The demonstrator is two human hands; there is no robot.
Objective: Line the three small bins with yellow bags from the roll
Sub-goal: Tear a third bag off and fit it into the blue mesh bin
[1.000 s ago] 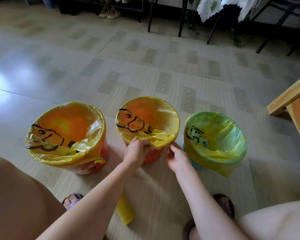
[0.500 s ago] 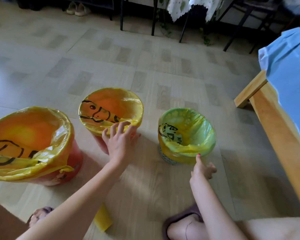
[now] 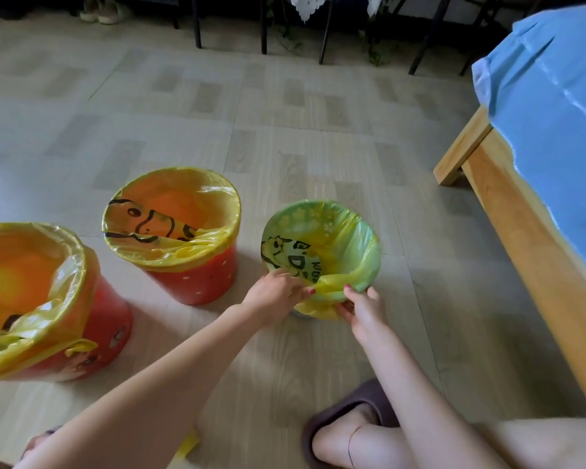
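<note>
Three small bins stand on the floor, each with a yellow bag folded over its rim. The left red bin (image 3: 109, 336) and the middle red bin (image 3: 197, 279) are untouched. At the near rim of the right bin (image 3: 322, 225), which looks green inside, my left hand (image 3: 274, 296) pinches the yellow bag (image 3: 322, 299). My right hand (image 3: 362, 306) grips the same overhanging fold just to the right. A corner of the yellow bag roll (image 3: 188, 443) shows under my left forearm.
A wooden bed frame (image 3: 528, 231) with a blue sheet (image 3: 555, 79) fills the right side, close to the right bin. Dark chair legs (image 3: 323, 35) and shoes (image 3: 104, 10) line the far wall. My slippered foot (image 3: 345, 414) rests below the right bin.
Both hands left the middle bin and moved right to the right bin, where they now hold its bag's near edge. The view shifted right, bringing the bed in.
</note>
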